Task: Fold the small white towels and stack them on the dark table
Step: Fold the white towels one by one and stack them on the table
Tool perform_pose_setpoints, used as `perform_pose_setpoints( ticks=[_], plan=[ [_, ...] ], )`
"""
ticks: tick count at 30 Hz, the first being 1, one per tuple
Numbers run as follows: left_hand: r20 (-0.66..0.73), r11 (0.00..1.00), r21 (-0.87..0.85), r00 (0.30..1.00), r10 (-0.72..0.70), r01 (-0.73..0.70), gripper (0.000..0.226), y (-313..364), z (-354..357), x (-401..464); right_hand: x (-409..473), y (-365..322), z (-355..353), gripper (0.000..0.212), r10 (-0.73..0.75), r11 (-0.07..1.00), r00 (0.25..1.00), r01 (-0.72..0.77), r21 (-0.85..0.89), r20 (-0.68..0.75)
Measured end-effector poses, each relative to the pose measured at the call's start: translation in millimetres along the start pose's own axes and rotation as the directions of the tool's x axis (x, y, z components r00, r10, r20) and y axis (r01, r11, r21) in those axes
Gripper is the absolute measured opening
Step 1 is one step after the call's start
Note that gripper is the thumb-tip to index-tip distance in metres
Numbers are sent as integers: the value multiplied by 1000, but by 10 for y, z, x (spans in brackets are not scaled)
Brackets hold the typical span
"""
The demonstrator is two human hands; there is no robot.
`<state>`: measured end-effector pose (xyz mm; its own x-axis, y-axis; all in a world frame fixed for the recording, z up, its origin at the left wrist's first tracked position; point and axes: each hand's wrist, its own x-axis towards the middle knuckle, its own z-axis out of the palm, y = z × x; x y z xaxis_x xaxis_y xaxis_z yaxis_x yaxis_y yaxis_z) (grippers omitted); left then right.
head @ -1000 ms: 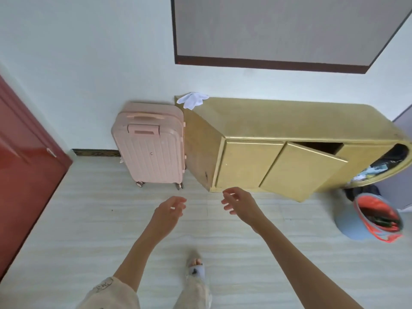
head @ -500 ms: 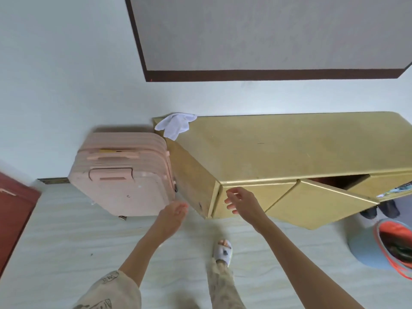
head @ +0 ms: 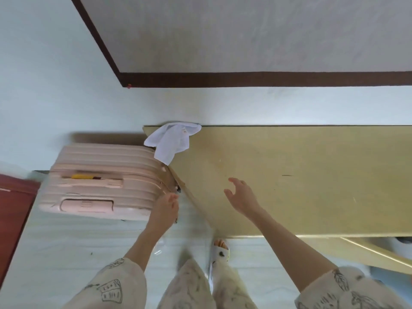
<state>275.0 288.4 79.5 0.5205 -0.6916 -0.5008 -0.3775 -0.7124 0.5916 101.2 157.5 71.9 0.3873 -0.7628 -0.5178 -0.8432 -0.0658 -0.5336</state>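
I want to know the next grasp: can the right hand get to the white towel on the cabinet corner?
Probably yes: the right hand is open above the bare cabinet top, and nothing lies between it and the white towel.

crumpled white towel (head: 171, 139) draped over cabinet (head: 289, 175) corner

A person in a loose, cream-coloured outfit printed with dark line-drawn sketches. The short sleeves (head: 116, 284) end above the elbow, leaving both forearms bare down to the left hand (head: 165, 208) and right hand (head: 242, 197). Matching printed trousers (head: 189, 286). One foot wears a white open-toed slipper (head: 220, 250) with dark spots.
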Motion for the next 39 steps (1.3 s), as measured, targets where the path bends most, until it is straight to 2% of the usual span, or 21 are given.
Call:
perform_pose_setpoints(
  ticks=[3, 5, 10, 14, 17, 19, 24, 26, 29, 31, 34, 36, 39],
  plan=[
    [-27, 999, 33, 1000, 9, -8, 29, 129, -34, 424, 336, 111, 13, 67, 27, 961, 999, -13, -275, 46],
    [-37, 997, 67, 999, 39, -37, 36, 213, -47, 719, 531, 158, 22, 79, 76, 917, 996, -51, -395, 48],
    [-37, 967, 237, 994, 104, -92, 47, 392, -102, 1372, 792, 239, 35, 95, 195, 890, 978, -143, -434, 77],
    [-32, 969, 236, 996, 88, -78, 38, 446, -125, 1832, 834, 331, 60, 98, 223, 877, 972, -165, -451, 78],
    [-44, 945, 325, 998, 47, -30, 42, 436, -101, 2013, 840, 336, 48, 99, 218, 890, 972, -159, -427, 92],
    [-84, 951, 308, 996, 29, -2, 30, 445, -88, 2023, 833, 328, 33, 99, 224, 891, 969, -162, -423, 101],
    [-76, 962, 262, 992, 101, -77, 19, 464, -57, 1945, 843, 294, -12, 90, 251, 904, 959, -184, -385, 131],
    [-16, 975, 189, 992, 122, -117, 18, 591, -36, 1854, 885, 245, -96, 81, 261, 936, 954, -213, -280, 146],
    [152, 963, 131, 965, 215, -236, 17, 952, -49, 1645, 938, 106, -304, 68, 216, 972, 972, -223, 75, 91],
    [297, 918, 142, 900, 318, -371, 21, 1214, -94, 1517, 925, 2, -493, 70, 120, 972, 993, -118, 205, 3],
    [444, 871, 108, 807, 389, -479, 19, 1621, -162, 1299, 813, -105, -818, 76, -68, 976, 995, 83, 201, -79],
    [450, 848, 96, 782, 430, -521, 18, 1904, -155, 1114, 715, -80, -1018, 72, -164, 976, 983, 174, 129, -81],
    [404, 800, 97, 758, 512, -592, 18, 2329, -38, 795, 505, 116, -1299, 45, -217, 971, 970, 226, 79, -105]
  ],
)
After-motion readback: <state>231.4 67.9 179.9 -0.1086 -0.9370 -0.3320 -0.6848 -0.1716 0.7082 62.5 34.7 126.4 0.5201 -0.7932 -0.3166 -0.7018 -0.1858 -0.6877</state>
